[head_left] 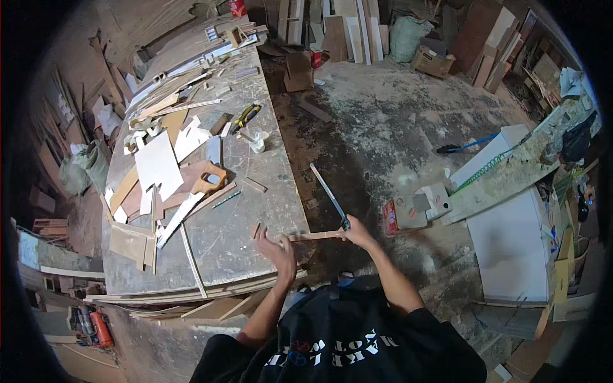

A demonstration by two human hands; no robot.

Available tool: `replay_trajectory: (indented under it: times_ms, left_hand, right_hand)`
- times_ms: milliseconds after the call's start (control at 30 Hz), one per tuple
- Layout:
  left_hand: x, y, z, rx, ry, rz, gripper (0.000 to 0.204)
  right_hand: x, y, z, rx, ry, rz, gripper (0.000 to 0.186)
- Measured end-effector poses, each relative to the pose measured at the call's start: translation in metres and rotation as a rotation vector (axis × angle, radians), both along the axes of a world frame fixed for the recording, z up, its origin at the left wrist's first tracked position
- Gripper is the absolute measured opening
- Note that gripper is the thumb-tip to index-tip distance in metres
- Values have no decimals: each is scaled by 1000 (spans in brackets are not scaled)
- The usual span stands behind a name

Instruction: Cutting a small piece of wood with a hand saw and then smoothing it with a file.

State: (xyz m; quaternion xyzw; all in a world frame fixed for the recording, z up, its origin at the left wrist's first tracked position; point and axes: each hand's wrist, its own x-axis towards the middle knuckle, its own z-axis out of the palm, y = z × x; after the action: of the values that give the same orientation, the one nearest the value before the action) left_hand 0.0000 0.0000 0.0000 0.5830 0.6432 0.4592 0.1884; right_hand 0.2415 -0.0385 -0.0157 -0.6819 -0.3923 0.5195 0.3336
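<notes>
My right hand [359, 232] is closed just off the table's right edge, around one end of a narrow wooden strip [316, 236]. A long, thin metal tool [327, 190] sticks up and away from the same hand; seen edge-on, its kind is unclear. The strip runs left over the table corner toward my left hand [279, 253], whose fingers are spread above the tabletop. By those fingertips is a small wooden piece [255, 230]; whether it joins the strip is hidden. Farther left lie a handsaw [182, 218] with a wooden handle and a green pencil [227, 199].
The grey worktable [255, 185] carries white sheet offcuts [158, 164], wood scraps, yellow-black pliers [246, 118] and a small cup [257, 142]. To the right, a box-shaped case [408, 211] and large white panels [509, 242] rest near the floor. Boards lean at the back.
</notes>
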Motion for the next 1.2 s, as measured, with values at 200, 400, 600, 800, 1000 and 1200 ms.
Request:
replay_trajectory:
  times_ms: [200, 400, 600, 800, 1000, 1200]
  left_hand:
    - [36, 44, -24, -101, 255, -504, 38]
    - [38, 37, -39, 103, 462, -599, 30]
    - [33, 45, -46, 42, 413, -745, 30]
    - [32, 43, -47, 145, 396, -616, 28]
    - [26, 38, -39, 109, 494, -885, 22]
    - [13, 43, -35, 134, 643, -1167, 38]
  right_hand:
    - [2, 4, -23, -20, -5, 96, 33]
    - [-8, 9, -32, -1, -63, 34, 43]
    - [-38, -31, -20, 444, -678, -176, 47]
    - [-96, -88, -39, 255, -654, -86, 27]
    - [-122, -92, -73, 189, -802, -107, 36]
    - [-131, -89, -67, 100, -684, -152, 36]
